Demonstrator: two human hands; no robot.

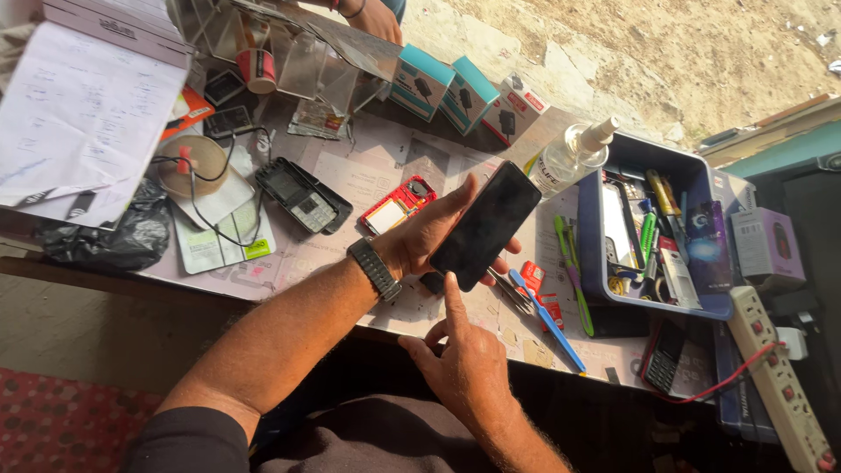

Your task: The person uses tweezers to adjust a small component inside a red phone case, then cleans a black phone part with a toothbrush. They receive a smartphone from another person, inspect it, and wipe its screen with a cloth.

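My left hand (427, 235) holds a black smartphone (486, 225) with a dark screen, tilted above the worktable (368, 166); a dark watch is on that wrist. My right hand (464, 359) is just below it, index finger stretched up to the phone's lower edge, the other fingers curled and holding nothing. Beneath the phone lie metal tweezers (517, 296) and a blue-handled tool (543, 320).
A blue tray (653, 302) full of tools stands to the right, next to a clear spray bottle (569, 153). Opened small phones (302, 194), a red phone part (399, 203), boxes (438, 88), papers (79, 114), a power strip (775, 372). Another person's hand (372, 16) rests at the far edge.
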